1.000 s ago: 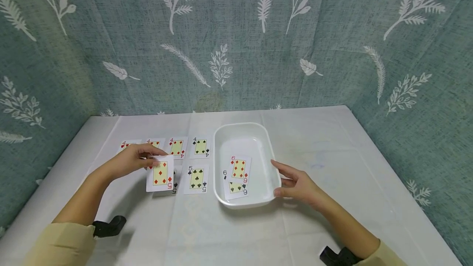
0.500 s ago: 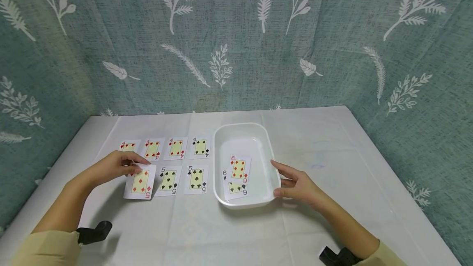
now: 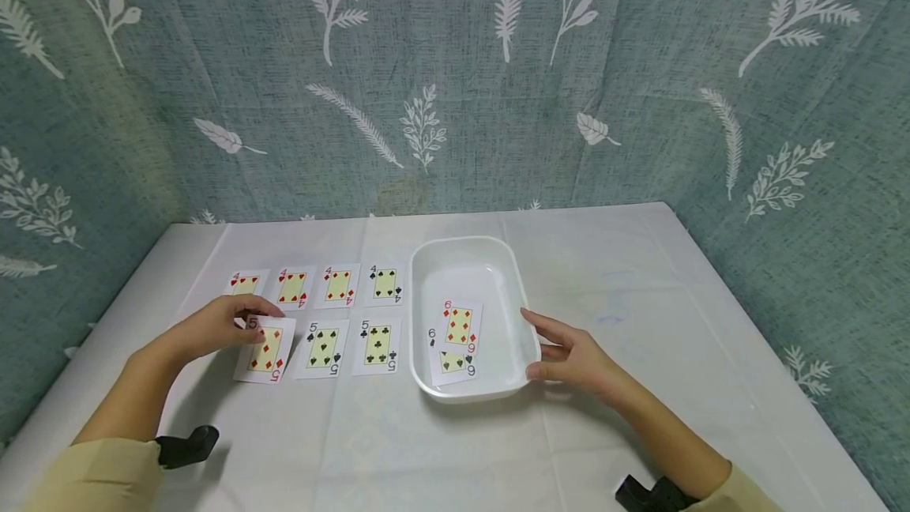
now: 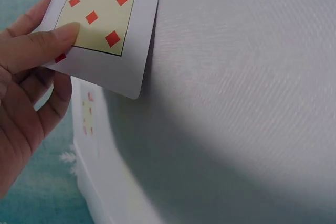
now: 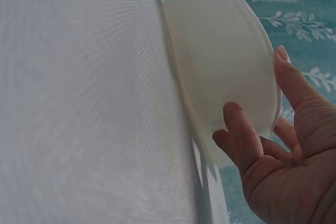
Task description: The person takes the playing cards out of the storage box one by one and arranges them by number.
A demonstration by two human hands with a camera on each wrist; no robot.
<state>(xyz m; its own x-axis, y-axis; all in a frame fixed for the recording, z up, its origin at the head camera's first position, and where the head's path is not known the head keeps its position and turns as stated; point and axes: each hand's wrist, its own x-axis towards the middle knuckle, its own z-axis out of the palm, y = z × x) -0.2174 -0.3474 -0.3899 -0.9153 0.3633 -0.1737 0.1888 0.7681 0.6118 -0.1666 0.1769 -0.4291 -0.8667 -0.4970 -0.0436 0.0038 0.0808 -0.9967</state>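
Note:
My left hand [image 3: 213,330] pinches a playing card, the five of diamonds [image 3: 266,354], thumb on its face. In the left wrist view the card [image 4: 100,24] tilts, with its lower edge over the white cloth. To its right lie the five of spades [image 3: 323,348] and five of clubs [image 3: 377,344]. Behind them is a row of fours, among them the four of diamonds [image 3: 338,286]. My right hand [image 3: 579,354] rests its fingers against the right side of a white tray [image 3: 469,259]; the tray's outer wall [image 5: 220,61] fills much of the right wrist view.
Inside the tray lie the six of diamonds [image 3: 460,325] and, partly under it, the six of spades [image 3: 451,366]. A white cloth [image 3: 640,275] covers the table. Green leaf-patterned fabric [image 3: 455,85] stands behind and at both sides.
My left hand has carried the five of diamonds leftward, uncovering the five of spades, and set it lower beside that card. The right hand and tray have stayed put.

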